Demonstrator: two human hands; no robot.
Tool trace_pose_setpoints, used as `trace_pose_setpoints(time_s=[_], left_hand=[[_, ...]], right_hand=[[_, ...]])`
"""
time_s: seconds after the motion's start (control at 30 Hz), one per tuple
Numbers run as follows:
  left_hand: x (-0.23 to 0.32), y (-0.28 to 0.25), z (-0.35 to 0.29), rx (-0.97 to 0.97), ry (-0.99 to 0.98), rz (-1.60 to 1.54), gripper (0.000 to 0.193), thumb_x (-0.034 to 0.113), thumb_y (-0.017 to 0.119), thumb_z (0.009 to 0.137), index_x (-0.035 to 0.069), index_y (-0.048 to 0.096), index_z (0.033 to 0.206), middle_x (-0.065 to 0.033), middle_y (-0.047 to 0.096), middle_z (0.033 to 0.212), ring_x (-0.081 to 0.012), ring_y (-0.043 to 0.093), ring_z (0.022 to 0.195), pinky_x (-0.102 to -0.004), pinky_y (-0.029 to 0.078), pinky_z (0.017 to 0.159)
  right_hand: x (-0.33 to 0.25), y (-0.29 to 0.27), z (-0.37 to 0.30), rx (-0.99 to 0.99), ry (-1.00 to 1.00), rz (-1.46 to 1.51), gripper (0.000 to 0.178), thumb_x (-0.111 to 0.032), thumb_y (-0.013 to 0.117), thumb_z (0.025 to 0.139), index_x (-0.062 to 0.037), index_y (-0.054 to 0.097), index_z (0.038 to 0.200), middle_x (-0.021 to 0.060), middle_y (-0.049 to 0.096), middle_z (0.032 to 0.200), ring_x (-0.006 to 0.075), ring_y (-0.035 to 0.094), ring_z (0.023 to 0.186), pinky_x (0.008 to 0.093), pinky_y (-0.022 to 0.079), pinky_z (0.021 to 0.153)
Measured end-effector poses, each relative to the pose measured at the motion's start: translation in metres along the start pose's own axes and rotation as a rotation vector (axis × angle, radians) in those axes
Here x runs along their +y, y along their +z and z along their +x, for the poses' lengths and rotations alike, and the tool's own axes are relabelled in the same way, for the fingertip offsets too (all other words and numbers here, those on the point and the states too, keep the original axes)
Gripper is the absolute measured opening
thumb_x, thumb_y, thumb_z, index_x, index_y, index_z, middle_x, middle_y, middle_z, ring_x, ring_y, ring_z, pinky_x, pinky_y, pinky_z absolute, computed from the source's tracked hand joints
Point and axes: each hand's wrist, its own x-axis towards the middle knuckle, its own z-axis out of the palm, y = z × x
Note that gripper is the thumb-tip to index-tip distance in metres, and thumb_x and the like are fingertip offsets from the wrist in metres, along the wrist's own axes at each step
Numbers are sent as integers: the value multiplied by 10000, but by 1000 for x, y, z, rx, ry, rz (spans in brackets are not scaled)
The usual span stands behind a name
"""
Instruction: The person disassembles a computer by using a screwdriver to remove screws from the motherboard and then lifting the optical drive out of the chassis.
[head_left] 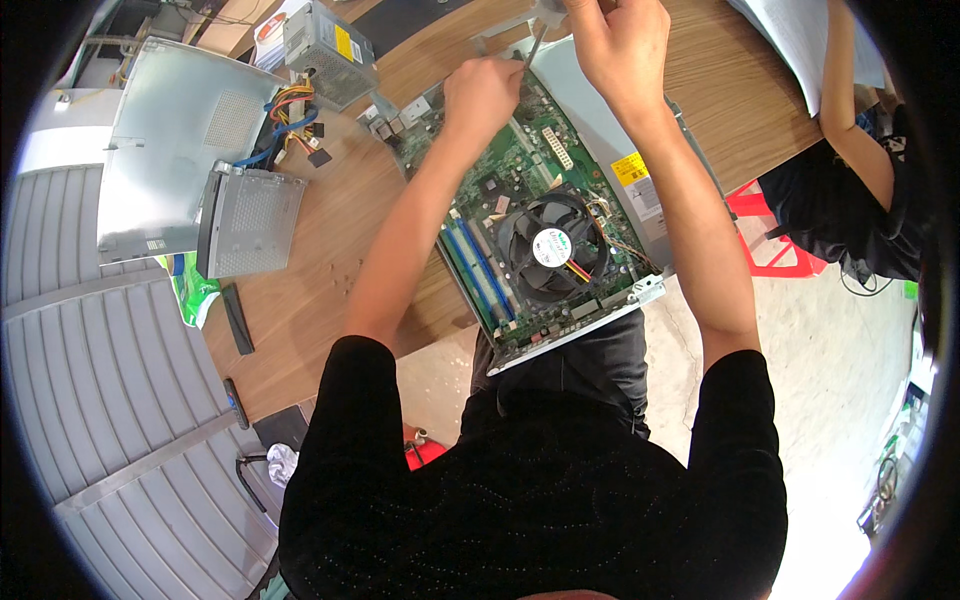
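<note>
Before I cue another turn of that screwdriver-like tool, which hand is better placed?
Probably the right hand: its grip is at the upper end of the tool. The left hand is lower, its fingertips near the shaft, over the green circuit board.

A table (305, 325) (wood-grained) bears 1 computer chassis (590, 115), 1 power supply (322, 55) and 1 black strip (238, 319).

Fan (552, 247) on circuit board (507, 163)
</note>
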Motion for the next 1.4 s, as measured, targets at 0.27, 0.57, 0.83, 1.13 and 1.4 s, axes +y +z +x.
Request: trace_pose_setpoints(time_s=[0.27,0.57,0.83,1.13,1.4], left_hand=[[4,1,-2,52,-22,-31,172,190,669,881,115,801,960,-170,735,878,-403,701,820,-494,563,741],[6,0,-2,46,-17,-37,174,159,635,881,70,784,885,-185,728,859,-409,697,805,-502,562,757],[6,-3,-3,-11,-49,1,203,225,689,883,126,801,1021,-174,745,929,-398,707,853,-483,563,754],[4,-2,-3,-7,-85,-43,242,304,725,893,100,792,1004,-162,736,830,-391,704,786,-471,554,703],[10,-5,-3,-9,-122,-78,210,259,715,886,82,792,968,-192,742,873,-417,707,829,-496,559,764]], right_hand=[[2,1,-3,-14,-84,-99,338,-158,695,950,13,518,1180,166,678,904,252,715,743,347,556,640],[4,0,0,45,-80,-33,350,-142,684,949,9,500,1206,161,679,901,250,711,738,345,552,637],[0,-2,-1,26,-43,-23,345,-130,679,949,16,499,1206,159,681,912,237,716,748,331,555,629],[-3,-4,0,47,-53,-4,336,-127,666,957,21,507,1214,159,689,938,213,717,757,317,559,623],[-4,-4,0,51,-27,15,337,-123,666,954,23,508,1213,157,688,933,208,714,752,318,558,623]])
